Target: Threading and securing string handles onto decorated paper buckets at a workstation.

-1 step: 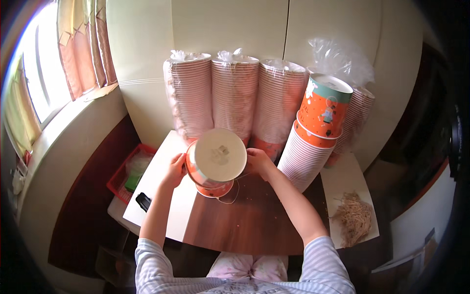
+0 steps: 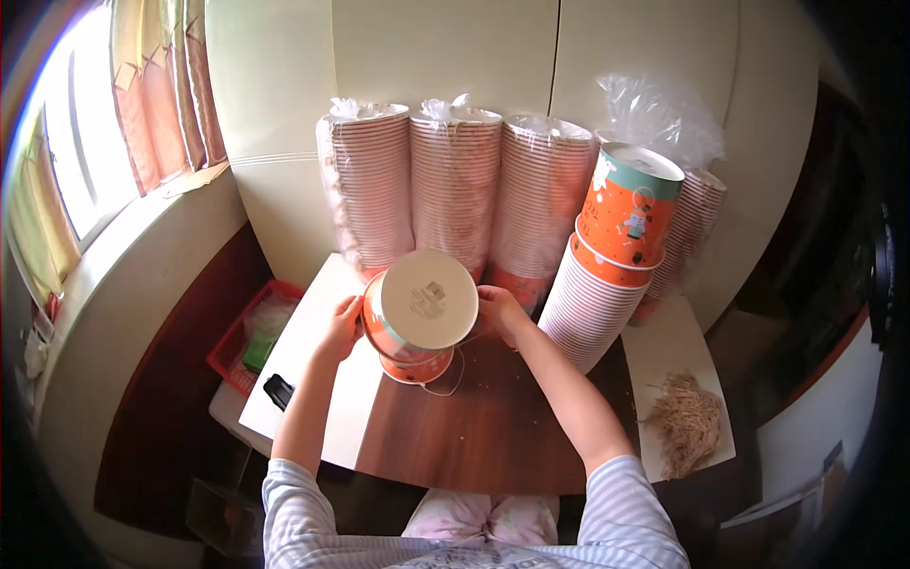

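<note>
A paper bucket (image 2: pixel 428 300) is held above the table, tilted so its white base faces up toward me. Its side is orange with a teal band. My left hand (image 2: pixel 343 328) grips it at the left edge, fingers closed. My right hand (image 2: pixel 503 316) pinches at its right side; the fingertips are partly hidden. Under the held bucket, another orange paper bucket (image 2: pixel 417 369) shows in part. A thin string (image 2: pixel 459 379) loops loosely beside it, near my right hand. To the right, an orange and teal bucket (image 2: pixel 633 204) sits upside down on a tall stack of buckets (image 2: pixel 597 302).
Several plastic-wrapped bucket stacks (image 2: pixel 455 190) line the back of the table (image 2: pixel 493 431). A bundle of tan strings (image 2: pixel 686 427) lies on the right side. At the left edge is a small black object (image 2: pixel 278 390); a red basket (image 2: pixel 223 356) stands beyond it.
</note>
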`<state>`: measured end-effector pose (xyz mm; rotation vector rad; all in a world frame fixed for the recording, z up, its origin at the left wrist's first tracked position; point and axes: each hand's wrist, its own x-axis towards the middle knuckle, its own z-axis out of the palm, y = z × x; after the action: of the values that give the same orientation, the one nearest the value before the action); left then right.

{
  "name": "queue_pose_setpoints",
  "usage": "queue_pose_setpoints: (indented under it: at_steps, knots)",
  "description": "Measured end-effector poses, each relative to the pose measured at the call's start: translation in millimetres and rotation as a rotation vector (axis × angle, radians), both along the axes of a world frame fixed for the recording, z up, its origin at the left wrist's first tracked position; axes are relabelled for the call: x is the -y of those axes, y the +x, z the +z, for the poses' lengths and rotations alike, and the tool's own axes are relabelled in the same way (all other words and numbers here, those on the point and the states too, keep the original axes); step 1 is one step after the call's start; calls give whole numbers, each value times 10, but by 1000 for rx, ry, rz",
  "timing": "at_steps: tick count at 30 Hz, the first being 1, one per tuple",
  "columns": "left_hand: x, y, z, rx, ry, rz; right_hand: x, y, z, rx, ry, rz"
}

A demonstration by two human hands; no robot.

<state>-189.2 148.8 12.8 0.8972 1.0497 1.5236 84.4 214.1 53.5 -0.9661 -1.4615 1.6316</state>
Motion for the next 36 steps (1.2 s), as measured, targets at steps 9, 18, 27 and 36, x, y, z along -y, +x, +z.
queue_pose_setpoints:
  at_steps: [9, 18, 27, 36]
  knots:
    - [-279, -171, -442, -111, -169, 137, -154, -64, -85, -11, 61, 251]
    - [-304, -51, -791, -170, -287, 203, -311, -93, -576, 154, 262, 355]
    - [-211, -72, -1025, -195, -370, 218, -251, -93, -711, 249, 16, 349]
    - [-176, -99, -1141, -222, -380, 201, -211, -228, -989, -53, 109, 447]
